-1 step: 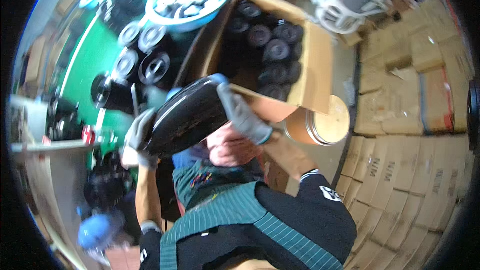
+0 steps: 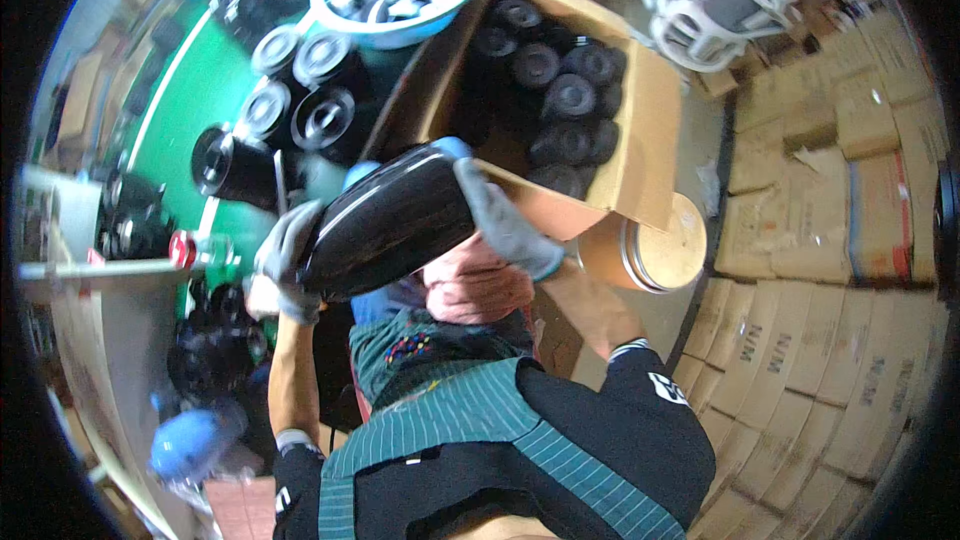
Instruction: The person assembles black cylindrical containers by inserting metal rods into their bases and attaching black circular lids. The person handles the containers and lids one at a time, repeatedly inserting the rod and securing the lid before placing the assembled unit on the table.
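Between gloved hands (image 2: pixel 505 225) (both gripping): black vessel (image 2: pixel 390 220)

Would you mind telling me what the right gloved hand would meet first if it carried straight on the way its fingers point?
Probably the open cardboard box of round black parts: the right gloved hand, gripping the glossy black cylinder, points up-left along its front flap. Depth is unclear.

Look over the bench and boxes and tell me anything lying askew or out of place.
One black canister lies tipped on its side on the green mat, while its neighbours stand upright. Both gloved hands, left and right, hold a glossy black shell. Nothing looks spilled or broken.
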A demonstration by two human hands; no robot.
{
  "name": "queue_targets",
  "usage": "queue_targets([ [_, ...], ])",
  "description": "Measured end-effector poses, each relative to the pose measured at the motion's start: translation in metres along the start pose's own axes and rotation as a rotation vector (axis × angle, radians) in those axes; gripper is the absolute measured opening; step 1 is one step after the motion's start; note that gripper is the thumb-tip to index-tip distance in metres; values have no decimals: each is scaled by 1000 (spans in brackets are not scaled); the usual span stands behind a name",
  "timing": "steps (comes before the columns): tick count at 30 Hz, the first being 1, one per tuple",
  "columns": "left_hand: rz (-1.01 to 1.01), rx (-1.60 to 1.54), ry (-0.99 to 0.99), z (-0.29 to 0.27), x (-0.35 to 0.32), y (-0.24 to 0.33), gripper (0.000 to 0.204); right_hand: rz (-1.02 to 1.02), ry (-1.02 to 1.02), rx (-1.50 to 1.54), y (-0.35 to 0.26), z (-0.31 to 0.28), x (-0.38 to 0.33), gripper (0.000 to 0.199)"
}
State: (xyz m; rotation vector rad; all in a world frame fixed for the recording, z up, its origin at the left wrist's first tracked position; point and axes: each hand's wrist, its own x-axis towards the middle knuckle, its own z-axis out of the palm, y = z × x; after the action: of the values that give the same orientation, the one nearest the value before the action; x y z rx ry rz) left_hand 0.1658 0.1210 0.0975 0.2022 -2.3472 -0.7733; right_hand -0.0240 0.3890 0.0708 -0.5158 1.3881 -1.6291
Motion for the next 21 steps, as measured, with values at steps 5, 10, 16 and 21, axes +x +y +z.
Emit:
queue_targets([
  [5,-600,-988,-45,4,-83,-83,65,-497,-110,-615,-16,9,-3,108],
  [10,-536,-1062,39,15,-101,-63,67,-591,-180,-179,-7,48,11,111],
  [16,-487,-705,-12,-23,-100,-55,92,98,-155,-186,13,15,23,75],
  [21,-1047,-1366,147,25,-161,-90,88,-696,-246,-614,-18,82,27,87],
])
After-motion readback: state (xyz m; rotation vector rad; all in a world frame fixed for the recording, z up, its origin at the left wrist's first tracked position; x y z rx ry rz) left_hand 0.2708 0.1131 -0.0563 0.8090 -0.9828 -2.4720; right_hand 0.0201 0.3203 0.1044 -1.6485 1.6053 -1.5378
